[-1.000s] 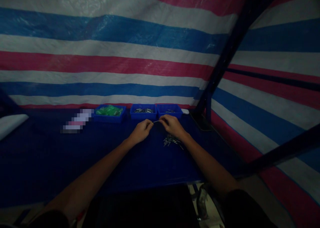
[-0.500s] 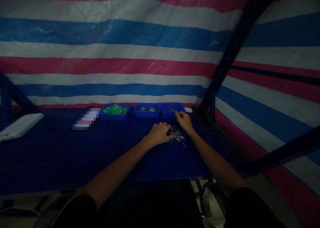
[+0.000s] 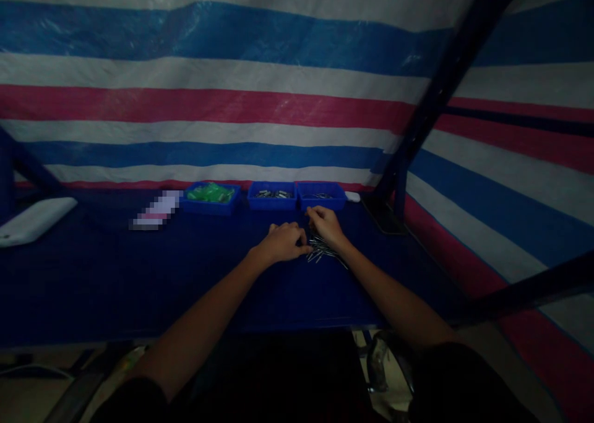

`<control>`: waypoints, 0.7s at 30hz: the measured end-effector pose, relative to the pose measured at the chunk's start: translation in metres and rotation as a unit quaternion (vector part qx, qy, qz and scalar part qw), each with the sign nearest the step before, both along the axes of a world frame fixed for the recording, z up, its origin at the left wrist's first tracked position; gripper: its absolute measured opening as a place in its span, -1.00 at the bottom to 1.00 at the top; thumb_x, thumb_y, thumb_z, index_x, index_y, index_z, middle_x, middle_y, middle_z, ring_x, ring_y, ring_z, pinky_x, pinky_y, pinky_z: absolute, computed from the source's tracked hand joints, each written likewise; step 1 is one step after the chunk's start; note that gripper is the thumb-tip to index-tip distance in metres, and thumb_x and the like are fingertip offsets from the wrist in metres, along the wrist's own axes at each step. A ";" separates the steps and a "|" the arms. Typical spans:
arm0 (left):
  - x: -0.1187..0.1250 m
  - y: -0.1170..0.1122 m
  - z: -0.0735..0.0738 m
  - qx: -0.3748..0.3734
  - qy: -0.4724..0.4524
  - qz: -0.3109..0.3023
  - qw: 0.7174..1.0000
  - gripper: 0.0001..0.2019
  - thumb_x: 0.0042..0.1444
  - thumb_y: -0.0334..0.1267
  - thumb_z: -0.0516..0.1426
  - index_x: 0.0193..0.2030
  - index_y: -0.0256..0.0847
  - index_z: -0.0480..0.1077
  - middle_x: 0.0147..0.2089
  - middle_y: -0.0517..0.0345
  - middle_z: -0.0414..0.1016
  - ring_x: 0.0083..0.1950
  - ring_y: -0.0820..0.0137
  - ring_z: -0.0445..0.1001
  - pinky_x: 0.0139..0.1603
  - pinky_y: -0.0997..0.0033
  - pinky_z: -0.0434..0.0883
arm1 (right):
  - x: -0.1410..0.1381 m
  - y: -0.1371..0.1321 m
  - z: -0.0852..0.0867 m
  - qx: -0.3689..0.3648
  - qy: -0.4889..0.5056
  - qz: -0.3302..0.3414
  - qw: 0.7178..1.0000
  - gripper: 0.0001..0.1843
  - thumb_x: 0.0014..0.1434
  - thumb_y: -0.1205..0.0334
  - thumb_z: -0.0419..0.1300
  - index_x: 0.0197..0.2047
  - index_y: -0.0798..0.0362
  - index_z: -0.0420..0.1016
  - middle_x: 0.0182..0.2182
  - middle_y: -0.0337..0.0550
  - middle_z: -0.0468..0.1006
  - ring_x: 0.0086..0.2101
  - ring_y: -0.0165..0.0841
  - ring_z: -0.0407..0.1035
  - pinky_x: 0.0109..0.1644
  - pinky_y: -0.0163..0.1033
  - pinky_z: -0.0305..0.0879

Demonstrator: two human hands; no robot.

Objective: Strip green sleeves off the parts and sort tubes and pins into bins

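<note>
A loose pile of thin metal rods [image 3: 320,248] lies on the dark blue table, partly covered by my hands. At its left edge is my left hand [image 3: 282,242], fingers curled and thumb close to the index finger; whatever may be in it is too small to make out. My right hand [image 3: 327,224] is just above the far side of the pile, its thumb and fingertips pinched together. What that pinch holds cannot be made out. Behind it a blue bin [image 3: 321,205] contains a few similar thin rods.
A second blue bin [image 3: 272,205] of short metal pieces and a third blue bin [image 3: 211,208] of green items stand along the back. On the left lie a white object [image 3: 37,221] and a blurred-out item [image 3: 158,211]. Dark posts and striped sheeting [image 3: 232,107] enclose the table [image 3: 116,287].
My right hand has moved left from near the right bin's front to above the pile, closer to my left hand. Left fingers have curled in slightly. The view has tilted down a little.
</note>
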State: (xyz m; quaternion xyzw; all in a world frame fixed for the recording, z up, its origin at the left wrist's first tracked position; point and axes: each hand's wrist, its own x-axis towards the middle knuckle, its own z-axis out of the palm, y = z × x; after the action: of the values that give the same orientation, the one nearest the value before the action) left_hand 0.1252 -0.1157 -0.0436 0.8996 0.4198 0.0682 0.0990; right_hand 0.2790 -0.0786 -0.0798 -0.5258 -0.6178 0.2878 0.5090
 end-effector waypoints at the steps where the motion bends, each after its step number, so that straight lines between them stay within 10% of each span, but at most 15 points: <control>1: -0.001 0.000 0.000 -0.001 0.005 0.000 1.000 -0.76 0.06 -0.03 0.08 -0.25 -0.11 0.41 -0.13 0.09 0.40 -0.02 0.18 0.35 -0.03 0.07 0.21 | -0.003 -0.001 0.000 0.004 -0.001 0.001 1.000 -0.59 0.06 -0.11 0.04 -0.48 0.08 0.40 -0.67 -0.30 0.34 -0.61 -0.43 0.25 -0.50 -0.33 0.15; 21: -0.019 0.024 0.003 0.017 -0.109 0.015 0.994 -0.85 0.15 -0.38 -0.06 -0.29 -0.25 0.33 -0.24 0.05 0.41 -0.18 0.33 0.37 -0.13 0.33 0.31 | 0.003 -0.021 0.023 0.108 -0.150 -0.002 0.983 -0.76 0.11 0.11 0.04 -0.30 0.06 0.44 -0.63 -0.32 0.33 -0.59 -0.42 0.22 -0.47 -0.33 0.08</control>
State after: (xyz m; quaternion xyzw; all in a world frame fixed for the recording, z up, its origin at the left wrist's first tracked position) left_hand 0.1066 -0.0914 -0.0406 0.8820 0.4190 0.1741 0.1278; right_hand 0.2819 -0.0993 -0.0567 -0.5059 -0.7138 0.1363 0.4647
